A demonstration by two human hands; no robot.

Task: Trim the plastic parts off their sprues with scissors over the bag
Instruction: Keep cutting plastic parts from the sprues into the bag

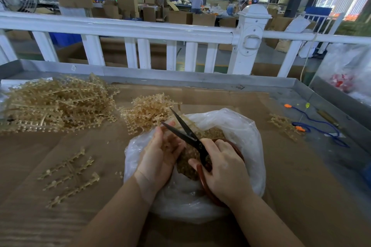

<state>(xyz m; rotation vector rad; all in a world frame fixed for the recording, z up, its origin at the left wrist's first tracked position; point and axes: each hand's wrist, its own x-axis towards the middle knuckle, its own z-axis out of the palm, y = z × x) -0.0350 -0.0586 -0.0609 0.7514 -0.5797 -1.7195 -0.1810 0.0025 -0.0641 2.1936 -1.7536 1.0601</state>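
- Scissors: one pair, dark metal blades parted in a V, red-brown loop handles. Long axis runs from the handles near the person up and to the left; the tips point away, over the bag.
- Right hand: fingers curled through and round the handles — it grips the scissors.
- Left hand: fingers curled round a translucent tan sprue, held between the blades above the bag.
- Bag: one, clear crinkled plastic, mouth open, lying on brown cardboard; it holds a mound of small tan cut parts.
- Sprue heaps: two — a large one at far left, a smaller one just beyond the bag.
- Loose branched sprues: one left of the bag, one to the right.
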